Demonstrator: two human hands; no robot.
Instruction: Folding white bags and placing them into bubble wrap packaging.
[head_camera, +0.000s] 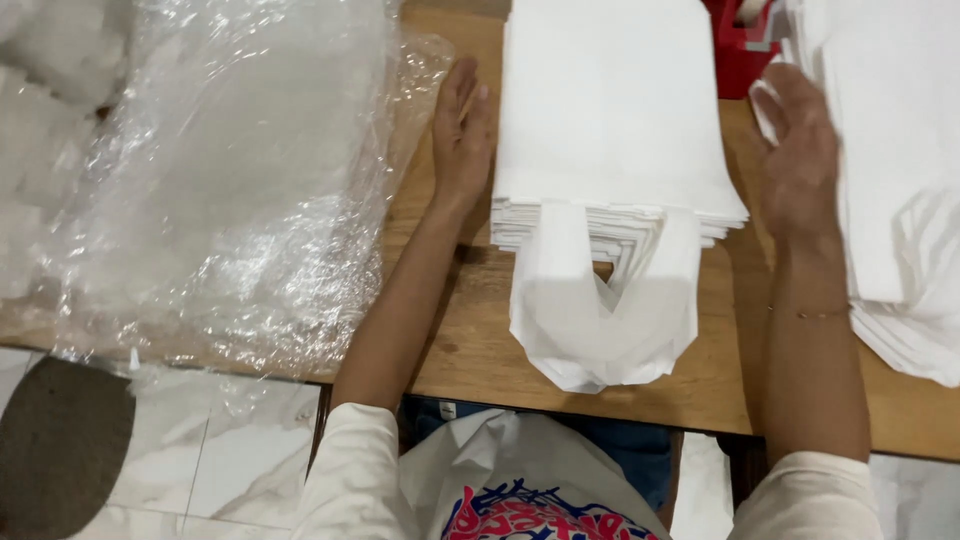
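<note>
A thick stack of white bags (610, 110) lies on the wooden table (470, 340), its folded handles (600, 310) hanging toward me over the near edge of the pile. My left hand (462, 130) rests flat and open against the stack's left side. My right hand (800, 150) is open on the other side, between this stack and a second white pile (900, 160) at the right, fingers touching that pile's edge. Neither hand holds anything.
A large clear plastic sheet with white material under it (220, 170) covers the table's left part. A red object (740, 45) stands at the far edge behind the stacks. Tiled floor (200, 460) shows below the table's near edge.
</note>
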